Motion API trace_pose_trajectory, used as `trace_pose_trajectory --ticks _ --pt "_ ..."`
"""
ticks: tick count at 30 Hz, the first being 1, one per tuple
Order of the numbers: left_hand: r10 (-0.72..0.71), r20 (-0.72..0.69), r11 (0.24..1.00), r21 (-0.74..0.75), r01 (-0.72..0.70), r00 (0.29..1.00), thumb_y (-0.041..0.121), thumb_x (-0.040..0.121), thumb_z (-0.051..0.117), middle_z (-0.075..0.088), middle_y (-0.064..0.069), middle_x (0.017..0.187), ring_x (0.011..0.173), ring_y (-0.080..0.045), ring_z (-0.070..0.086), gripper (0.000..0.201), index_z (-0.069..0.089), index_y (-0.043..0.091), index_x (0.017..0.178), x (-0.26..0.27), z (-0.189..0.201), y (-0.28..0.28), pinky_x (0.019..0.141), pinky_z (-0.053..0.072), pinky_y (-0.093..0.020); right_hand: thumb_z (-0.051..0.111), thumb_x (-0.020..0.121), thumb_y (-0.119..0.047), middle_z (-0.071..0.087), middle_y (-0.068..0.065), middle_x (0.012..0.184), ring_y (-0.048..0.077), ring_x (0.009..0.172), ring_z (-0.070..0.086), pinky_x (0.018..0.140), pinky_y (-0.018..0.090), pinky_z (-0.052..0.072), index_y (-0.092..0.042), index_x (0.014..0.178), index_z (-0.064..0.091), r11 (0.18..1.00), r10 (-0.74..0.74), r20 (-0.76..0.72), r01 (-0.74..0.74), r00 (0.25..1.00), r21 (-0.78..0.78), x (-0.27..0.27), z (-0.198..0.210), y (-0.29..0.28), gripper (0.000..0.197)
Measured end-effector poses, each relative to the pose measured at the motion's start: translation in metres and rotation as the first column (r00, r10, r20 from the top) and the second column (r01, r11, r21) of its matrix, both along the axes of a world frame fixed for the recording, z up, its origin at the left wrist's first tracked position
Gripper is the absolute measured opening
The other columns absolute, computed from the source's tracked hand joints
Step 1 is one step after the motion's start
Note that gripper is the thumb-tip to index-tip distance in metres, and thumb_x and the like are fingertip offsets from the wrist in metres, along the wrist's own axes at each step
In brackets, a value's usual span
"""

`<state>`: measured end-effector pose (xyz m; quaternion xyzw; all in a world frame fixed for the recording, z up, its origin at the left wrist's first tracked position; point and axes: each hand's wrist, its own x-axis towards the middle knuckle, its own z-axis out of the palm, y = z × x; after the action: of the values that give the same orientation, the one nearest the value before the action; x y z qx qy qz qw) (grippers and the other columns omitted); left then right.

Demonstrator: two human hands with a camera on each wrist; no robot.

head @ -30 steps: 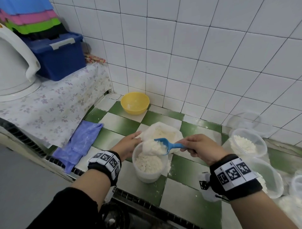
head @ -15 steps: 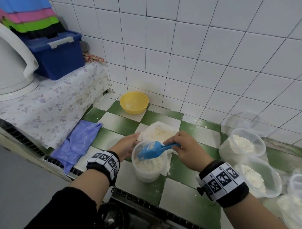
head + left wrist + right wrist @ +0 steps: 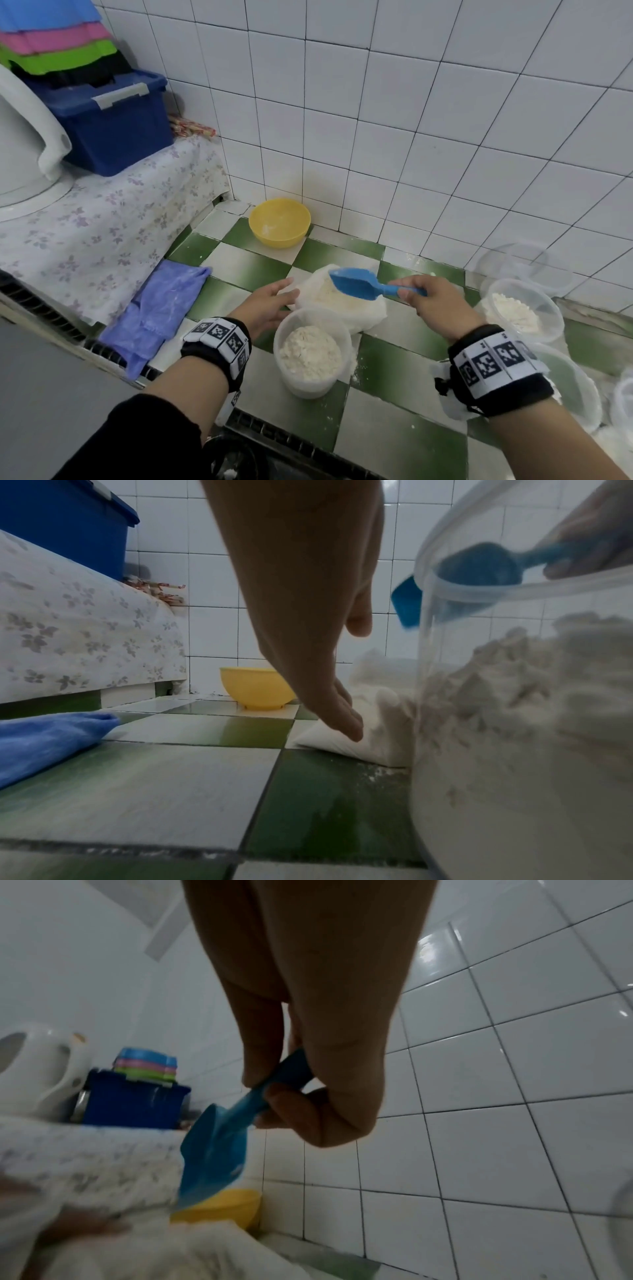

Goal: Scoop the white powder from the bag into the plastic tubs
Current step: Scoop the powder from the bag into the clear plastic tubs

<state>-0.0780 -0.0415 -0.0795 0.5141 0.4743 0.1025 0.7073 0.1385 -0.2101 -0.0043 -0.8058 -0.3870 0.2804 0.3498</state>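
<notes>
At centre frame, the right hand (image 3: 433, 303) pinched the blue scoop (image 3: 356, 283) above the powder bag (image 3: 368, 313); the left hand (image 3: 270, 303), its grip spread, touched the bag beside the filled tub (image 3: 312, 353).

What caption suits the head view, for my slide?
Right hand holds blue plastic scoop over white powder bag; left hand touches the bag.
</notes>
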Motion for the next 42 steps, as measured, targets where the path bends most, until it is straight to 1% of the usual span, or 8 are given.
trace_pose_trajectory --ticks 5,10,16,20,26,30,33,42 --pt "-0.012 -0.016 1.000 0.006 0.012 1.000 0.023 0.092 0.067 0.066 0.000 0.110 0.084 -0.021 0.071 0.067 0.035 0.026 0.151 0.006 -0.004 0.007 0.066 0.056 -0.028 0.044 0.091 -0.001 0.052 0.011 0.103 0.027 0.095 0.050 0.079 0.027 0.040 -0.015 0.118 0.063 0.983 0.048 0.420 0.031 0.906 -0.180 0.000 -0.039 0.021 0.035" --pt "-0.033 -0.043 0.999 0.005 0.033 0.999 0.021 0.089 0.072 0.067 -0.001 0.113 0.096 -0.022 0.070 0.071 0.037 0.030 0.149 0.013 -0.008 0.012 0.076 0.056 -0.029 0.043 0.087 0.002 0.050 0.008 0.103 0.023 0.097 0.045 0.086 0.027 0.043 -0.011 0.122 0.055 0.967 0.152 0.619 0.014 0.770 -0.254 -0.010 -0.052 0.034 0.039" --pt "-0.030 -0.064 0.999 0.008 0.031 0.997 0.018 0.085 0.075 0.066 -0.007 0.120 0.110 -0.031 0.065 0.077 0.034 0.028 0.150 0.017 -0.010 0.019 0.104 0.046 -0.049 0.037 0.090 0.000 0.055 0.001 0.117 0.013 0.095 0.039 0.085 0.017 0.034 -0.018 0.129 0.054 0.962 0.173 0.537 -0.025 0.826 -0.271 0.003 -0.072 0.054 0.046" --pt "-0.035 -0.076 0.998 0.047 0.039 0.996 0.013 0.085 0.075 0.054 -0.012 0.135 0.116 -0.033 0.060 0.077 0.035 0.027 0.150 0.019 -0.013 0.021 0.104 0.046 -0.051 0.036 0.097 -0.002 0.056 0.000 0.108 0.021 0.103 0.048 0.092 0.023 0.038 -0.012 0.123 0.060 0.967 0.156 0.427 -0.049 0.891 -0.249 0.008 -0.071 0.051 0.037" --pt "-0.053 -0.098 0.993 0.097 0.062 0.994 0.009 0.087 0.072 0.041 -0.012 0.149 0.126 -0.030 0.052 0.078 0.032 0.026 0.151 0.022 -0.015 0.022 0.105 0.046 -0.048 0.046 0.095 -0.013 0.063 0.008 0.097 0.018 0.080 0.055 0.077 0.028 0.048 -0.012 0.105 0.069 0.986 0.013 0.288 0.036 0.957 -0.162 0.015 -0.090 0.055 0.025" --pt "-0.090 -0.143 0.991 0.089 0.103 0.986 0.008 0.089 0.069 0.035 -0.015 0.153 0.132 -0.029 0.046 0.080 0.025 0.021 0.154 0.024 -0.015 0.023 0.106 0.044 -0.043 0.045 0.096 -0.011 0.061 0.004 0.085 0.008 0.063 0.048 0.058 0.017 0.039 -0.007 0.103 0.068 0.989 -0.006 0.191 0.034 0.981 -0.145 0.014 -0.087 0.058 0.024" --pt "-0.114 -0.160 0.990 0.070 0.126 0.981 0.008 0.090 0.068 0.037 -0.014 0.153 0.132 -0.028 0.047 0.081 0.022 0.020 0.155 0.024 -0.016 0.026 0.109 0.042 -0.044 0.045 0.097 -0.012 0.055 -0.003 0.075 0.003 0.059 0.044 0.052 0.014 0.032 -0.007 0.104 0.068 0.986 -0.015 0.132 0.037 0.991 -0.164 0.013 -0.090 0.061 0.024" --pt "-0.205 -0.133 0.978 -0.002 0.206 0.970 0.005 0.091 0.065 0.052 -0.006 0.145 0.123 -0.025 0.058 0.085 0.016 0.032 0.155 0.024 -0.015 0.030 0.108 0.043 -0.050 0.045 0.098 -0.016 0.063 0.009 0.090 0.009 0.066 0.048 0.053 0.014 0.035 -0.004 0.107 0.066 0.979 0.009 -0.012 -0.011 1.000 -0.201 0.009 -0.090 0.072 0.026"
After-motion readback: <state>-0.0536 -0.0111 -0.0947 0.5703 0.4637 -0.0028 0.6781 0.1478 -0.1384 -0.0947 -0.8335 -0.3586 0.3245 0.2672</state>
